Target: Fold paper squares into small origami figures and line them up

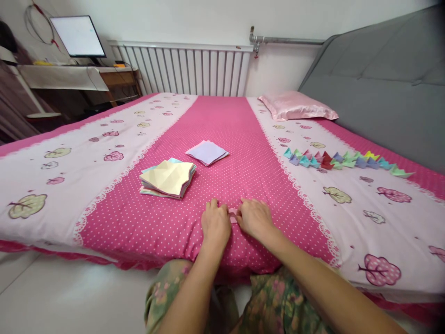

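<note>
Near the front edge of the bed, a small folded piece of pink paper (233, 215) lies between my hands, mostly covered by them. My left hand (216, 221) has its fingers closed on the paper's left side. On the other side my right hand (255, 216) pinches the paper's right part. Left of my hands is a stack of creased paper sheets (168, 178), cream on top with blue and pink below. Farther back sits a thinner stack of square paper (207, 152), lilac on top. At the right, several folded paper boats (342, 160) of mixed colours stand in rows.
The bed (229, 120) has a pink dotted and white tree-print cover. A pink pillow (297, 105) lies by the grey headboard (378, 83). Behind are a radiator (187, 69) and, at the left, a desk (62, 78) with a monitor (79, 37).
</note>
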{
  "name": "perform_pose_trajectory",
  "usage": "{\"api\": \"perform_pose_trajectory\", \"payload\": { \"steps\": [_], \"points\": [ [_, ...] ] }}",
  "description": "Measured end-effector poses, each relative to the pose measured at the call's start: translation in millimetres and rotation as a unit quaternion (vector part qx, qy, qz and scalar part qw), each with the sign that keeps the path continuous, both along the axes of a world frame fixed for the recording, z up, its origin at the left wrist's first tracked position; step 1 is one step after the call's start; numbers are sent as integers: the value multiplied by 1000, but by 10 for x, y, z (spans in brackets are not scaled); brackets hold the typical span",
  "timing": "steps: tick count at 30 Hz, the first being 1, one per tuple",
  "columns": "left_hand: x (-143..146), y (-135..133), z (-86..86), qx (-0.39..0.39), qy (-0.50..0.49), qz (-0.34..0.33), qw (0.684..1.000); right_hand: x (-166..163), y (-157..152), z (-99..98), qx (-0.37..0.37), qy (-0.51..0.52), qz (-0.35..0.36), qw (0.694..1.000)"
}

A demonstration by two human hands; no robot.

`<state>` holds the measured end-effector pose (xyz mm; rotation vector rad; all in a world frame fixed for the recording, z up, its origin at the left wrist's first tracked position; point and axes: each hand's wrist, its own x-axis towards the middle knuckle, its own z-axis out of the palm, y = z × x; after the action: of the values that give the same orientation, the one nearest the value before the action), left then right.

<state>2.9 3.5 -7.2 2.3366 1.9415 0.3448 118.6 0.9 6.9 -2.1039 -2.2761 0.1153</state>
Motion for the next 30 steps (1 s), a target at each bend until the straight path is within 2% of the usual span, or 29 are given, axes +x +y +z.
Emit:
{"api": "perform_pose_trajectory", "payload": {
  "steps": [8, 10, 12, 14, 16, 19, 21, 24, 26, 30],
  "points": [
    [-14, 19, -22, -1, -19, 2, 1000, 10, 24, -9, -11, 36, -9, 999],
    [-50, 34, -26, 7, -59, -13, 998, 80, 32, -22, -10, 84, 9, 996],
    [-97, 52, -25, 4, -127, -44, 991, 178, 34, -30, -18, 167, 61, 984],
    [-150, 66, -21, -8, -216, -73, 974, 277, 27, -33, -17, 260, 104, 960],
    [-208, 70, -16, -20, -314, -82, 946, 355, 17, -41, -7, 334, 114, 936],
    [-333, 62, -26, -13, -431, -68, 900, 418, 14, -77, -3, 400, 124, 908],
    [-452, 49, -47, 17, -465, -47, 884, 438, 29, -114, -10, 419, 135, 898],
    [-654, 4, -81, 58, -468, -27, 882, 453, 70, -148, -10, 410, 151, 899],
    [-770, -40, -96, 78, -430, -29, 899, 455, 101, -140, -6, 374, 173, 911],
    [-922, -57, -136, 98, -339, -51, 934, 443, 185, -61, 1, 320, 168, 932]
  ]
}}
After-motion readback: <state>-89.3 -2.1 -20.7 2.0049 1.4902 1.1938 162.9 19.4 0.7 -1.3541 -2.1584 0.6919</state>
